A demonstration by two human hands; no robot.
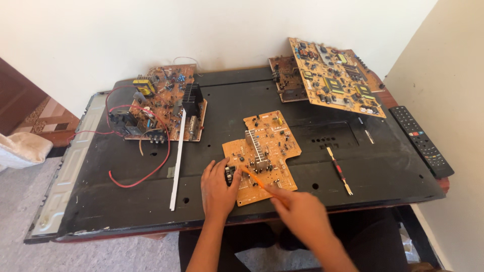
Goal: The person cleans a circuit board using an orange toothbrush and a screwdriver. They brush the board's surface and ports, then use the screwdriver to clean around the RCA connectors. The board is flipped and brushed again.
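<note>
Fingers of the left hand [218, 187] are pressing the board [262, 156] flat; right hand [302, 215] is gripping a screwdriver [258, 182], whose tip risks skidding across components.

Left hand [218, 187] steadies circuit board [262, 155]; right hand [301, 215] holds orange tool [258, 182].

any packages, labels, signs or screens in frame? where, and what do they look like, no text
No packages or signs.
Large black flat panel, probably a screen lying face down: covers the table, rectangular, with the circuit boards lying on its back.
Black rectangular remote control: right edge of the panel, with rows of small coloured buttons.
No readable labels: the boards' markings are too small to tell.
</note>
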